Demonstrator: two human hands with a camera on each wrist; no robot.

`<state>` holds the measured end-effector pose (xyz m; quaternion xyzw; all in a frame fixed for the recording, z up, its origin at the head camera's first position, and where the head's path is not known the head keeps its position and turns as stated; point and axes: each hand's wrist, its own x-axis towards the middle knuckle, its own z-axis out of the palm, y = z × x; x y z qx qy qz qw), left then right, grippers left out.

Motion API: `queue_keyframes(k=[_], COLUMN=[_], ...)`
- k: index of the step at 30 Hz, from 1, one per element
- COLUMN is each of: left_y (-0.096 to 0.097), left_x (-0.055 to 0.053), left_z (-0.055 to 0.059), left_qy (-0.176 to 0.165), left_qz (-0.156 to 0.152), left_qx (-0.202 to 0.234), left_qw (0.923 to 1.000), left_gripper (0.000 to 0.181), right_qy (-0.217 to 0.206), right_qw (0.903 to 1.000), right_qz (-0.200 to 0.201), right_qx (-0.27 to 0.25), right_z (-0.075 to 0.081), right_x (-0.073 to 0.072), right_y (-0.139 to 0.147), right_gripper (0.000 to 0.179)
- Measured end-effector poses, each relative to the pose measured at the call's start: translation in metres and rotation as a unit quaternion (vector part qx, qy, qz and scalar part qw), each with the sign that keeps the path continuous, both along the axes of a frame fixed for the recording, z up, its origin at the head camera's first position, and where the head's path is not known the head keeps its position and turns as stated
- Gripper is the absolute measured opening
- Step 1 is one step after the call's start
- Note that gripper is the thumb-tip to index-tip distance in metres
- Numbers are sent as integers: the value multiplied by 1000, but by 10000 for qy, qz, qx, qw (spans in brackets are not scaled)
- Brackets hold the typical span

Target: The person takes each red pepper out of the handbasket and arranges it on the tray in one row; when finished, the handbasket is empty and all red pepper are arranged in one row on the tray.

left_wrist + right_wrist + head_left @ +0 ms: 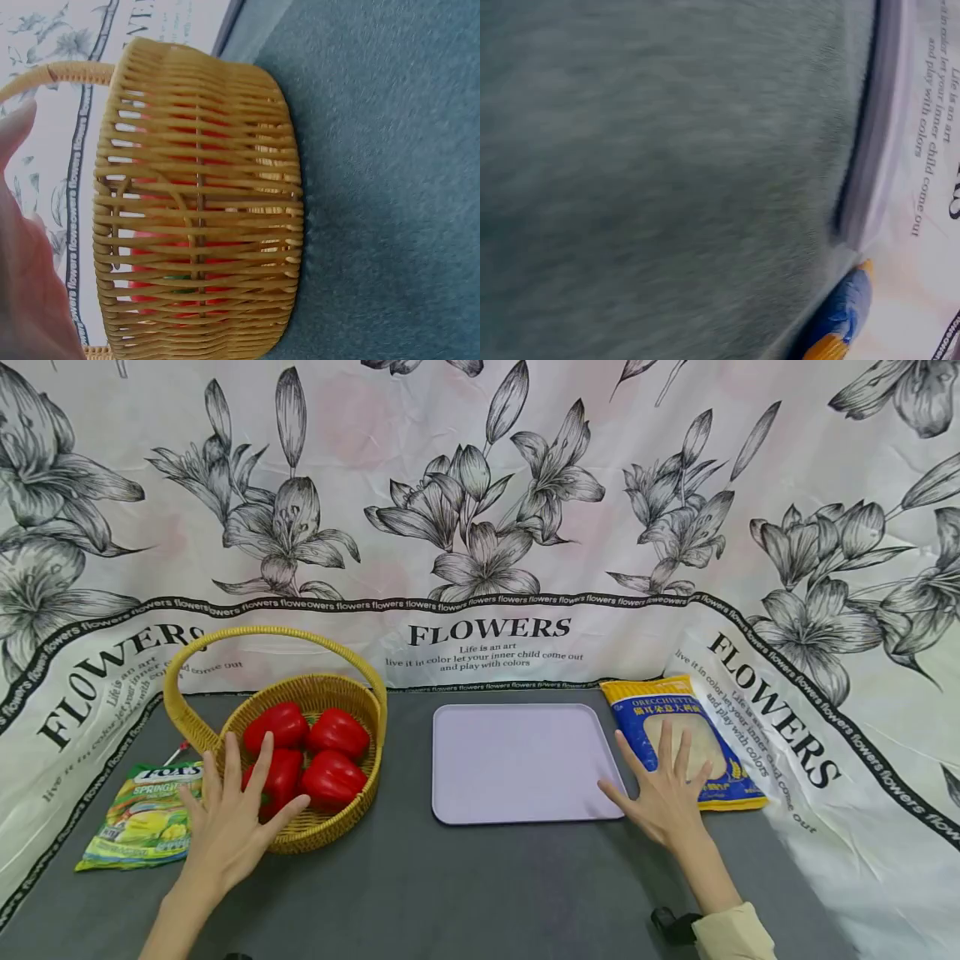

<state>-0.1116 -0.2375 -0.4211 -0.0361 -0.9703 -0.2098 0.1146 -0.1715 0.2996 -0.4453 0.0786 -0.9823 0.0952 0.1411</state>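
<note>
In the head view my left hand [228, 818], fingers spread, overlaps the near left side of a yellow wicker basket [360, 810] and holds nothing. Several red bell peppers [339, 732] lie inside the basket. The left wrist view shows the basket's woven side [202, 210] close up, with red showing through the gaps. My right hand [667, 797] is spread too, with nothing in its fingers. It overlaps a blue and yellow orecchiette pasta bag [731, 785] and the right edge of a pale lilac tray [517, 764].
A green and yellow Fox's candy bag [142, 827] lies left of the basket, partly behind the left hand. The grey tabletop [480, 893] runs along the front. A white flowered cloth [480, 647] hangs behind and spreads over the table's sides.
</note>
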Motion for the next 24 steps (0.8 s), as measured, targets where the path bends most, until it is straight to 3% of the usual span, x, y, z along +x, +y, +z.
queue_keyframes(k=[10, 19, 24], left_y=[8, 13, 14], left_x=[4, 0, 0], left_z=[1, 0, 0], left_qy=[-327, -509, -482], left_qz=[-102, -126, -82], left_qx=[385, 587, 1046], left_qw=[9987, 9969, 9933], left_gripper=[88, 75, 69], right_qy=[336, -475, -573], right_qw=[9957, 9888, 9811], right_qz=[842, 1274, 1696], right_qx=[-204, -612, -732], right_z=[-20, -15, -13], right_x=[12, 17, 12], right_y=[7, 8, 8], right_gripper=[73, 52, 34])
